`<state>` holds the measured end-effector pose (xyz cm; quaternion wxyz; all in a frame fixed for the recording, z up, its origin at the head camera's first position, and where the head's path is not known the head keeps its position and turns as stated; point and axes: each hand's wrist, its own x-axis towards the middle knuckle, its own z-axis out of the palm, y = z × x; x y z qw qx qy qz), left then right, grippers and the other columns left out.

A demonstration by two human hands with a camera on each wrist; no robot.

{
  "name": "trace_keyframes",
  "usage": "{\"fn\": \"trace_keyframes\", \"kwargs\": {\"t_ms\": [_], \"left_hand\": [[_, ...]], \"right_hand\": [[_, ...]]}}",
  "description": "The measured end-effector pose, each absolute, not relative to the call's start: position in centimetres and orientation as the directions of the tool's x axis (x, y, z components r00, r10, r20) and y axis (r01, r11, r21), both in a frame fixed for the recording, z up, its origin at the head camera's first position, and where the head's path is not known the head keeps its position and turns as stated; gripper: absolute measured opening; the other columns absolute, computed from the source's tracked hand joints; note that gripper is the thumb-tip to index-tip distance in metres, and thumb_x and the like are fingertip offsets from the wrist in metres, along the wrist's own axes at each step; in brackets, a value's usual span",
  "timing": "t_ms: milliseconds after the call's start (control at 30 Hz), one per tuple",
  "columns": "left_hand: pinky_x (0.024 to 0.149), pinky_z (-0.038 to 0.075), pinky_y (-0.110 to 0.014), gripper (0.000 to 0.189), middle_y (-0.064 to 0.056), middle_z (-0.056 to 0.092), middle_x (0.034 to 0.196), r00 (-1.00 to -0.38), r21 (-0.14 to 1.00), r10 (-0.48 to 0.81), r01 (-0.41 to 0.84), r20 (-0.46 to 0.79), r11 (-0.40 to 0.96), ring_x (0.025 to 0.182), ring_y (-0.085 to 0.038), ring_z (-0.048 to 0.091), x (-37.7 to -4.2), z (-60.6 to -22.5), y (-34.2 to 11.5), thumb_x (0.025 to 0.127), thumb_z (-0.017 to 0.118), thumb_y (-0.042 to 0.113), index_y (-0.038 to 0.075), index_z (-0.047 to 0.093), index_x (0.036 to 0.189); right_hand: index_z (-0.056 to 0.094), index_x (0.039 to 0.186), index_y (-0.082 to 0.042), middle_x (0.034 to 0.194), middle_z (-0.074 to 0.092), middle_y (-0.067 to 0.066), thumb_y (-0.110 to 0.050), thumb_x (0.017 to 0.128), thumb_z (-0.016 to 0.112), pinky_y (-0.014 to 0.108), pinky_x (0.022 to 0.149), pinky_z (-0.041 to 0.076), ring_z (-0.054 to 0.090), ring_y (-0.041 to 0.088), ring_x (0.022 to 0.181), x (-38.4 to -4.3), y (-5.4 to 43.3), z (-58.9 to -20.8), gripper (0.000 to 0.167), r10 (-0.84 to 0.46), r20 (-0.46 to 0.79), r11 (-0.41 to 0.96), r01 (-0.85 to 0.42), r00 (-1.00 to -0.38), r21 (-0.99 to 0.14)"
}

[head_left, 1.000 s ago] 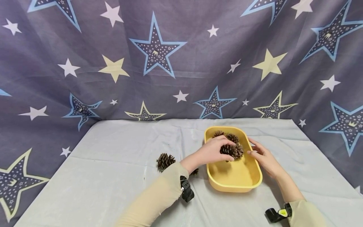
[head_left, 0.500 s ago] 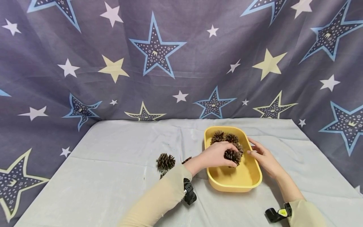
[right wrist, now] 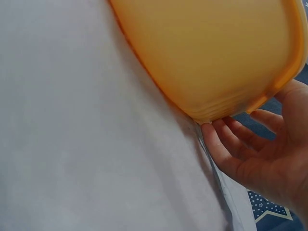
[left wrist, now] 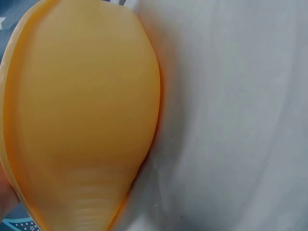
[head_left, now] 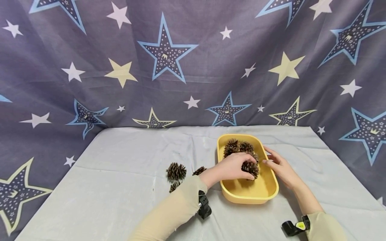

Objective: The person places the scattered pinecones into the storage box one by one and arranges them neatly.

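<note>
In the head view my left hand (head_left: 233, 166) reaches into a yellow plastic tub (head_left: 250, 199) and holds a pine cone (head_left: 251, 170) between thumb and fingers. Part of that cone is hidden by the hand. Behind it, more pine cones (head_left: 232, 146) lie at the tub's far end. My right hand (head_left: 282, 170) grips the tub's right side, thumb at the rim and fingertips against the outer wall, as the right wrist view shows. The left wrist view has mostly the tub's outer wall (left wrist: 86, 106), with a bit of hand at the left edge.
Left of the tub, a pine cone (head_left: 176, 172) lies on the pale cloth (head_left: 120, 187), with two more (head_left: 199, 170) partly hidden by the left forearm. A star-patterned curtain (head_left: 193, 67) hangs behind the table.
My left hand has moved right and nearer within the tub, with the pine cone in its fingers. The forearm's shift uncovers more of the cones on the cloth. My right hand stays put.
</note>
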<state>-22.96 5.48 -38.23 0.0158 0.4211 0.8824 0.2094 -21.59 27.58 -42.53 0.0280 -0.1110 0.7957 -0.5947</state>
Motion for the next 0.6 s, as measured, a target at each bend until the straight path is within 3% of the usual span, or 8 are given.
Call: {"fn": "trace_keyframes", "kwargs": {"t_ms": [200,600], "left_hand": [[0.097,0.038,-0.019,0.053,0.005,0.055,0.119,-0.645,0.356,0.757,0.735,0.106,0.577,0.109,-0.007,0.051,-23.0,-38.2,5.7,0.077,0.067,0.045,0.022,0.056,0.123],[0.096,0.037,-0.016,0.045,0.008,0.055,0.118,-0.642,0.381,0.763,0.725,0.071,0.574,0.111,-0.005,0.050,-23.0,-38.3,6.5,0.079,0.067,0.040,0.021,0.057,0.119]], "right_hand": [[0.020,0.144,-0.003,0.121,0.043,0.033,-0.013,0.093,0.049,0.024,0.075,0.052,0.058,0.006,0.090,-21.7,27.6,-42.5,0.060,-0.216,0.086,0.263,-0.143,-0.973,-0.954],[0.020,0.144,-0.003,0.121,0.042,0.033,-0.014,0.093,0.049,0.025,0.074,0.052,0.057,0.006,0.089,-21.7,27.6,-42.6,0.060,-0.215,0.087,0.262,-0.143,-0.973,-0.954]]}}
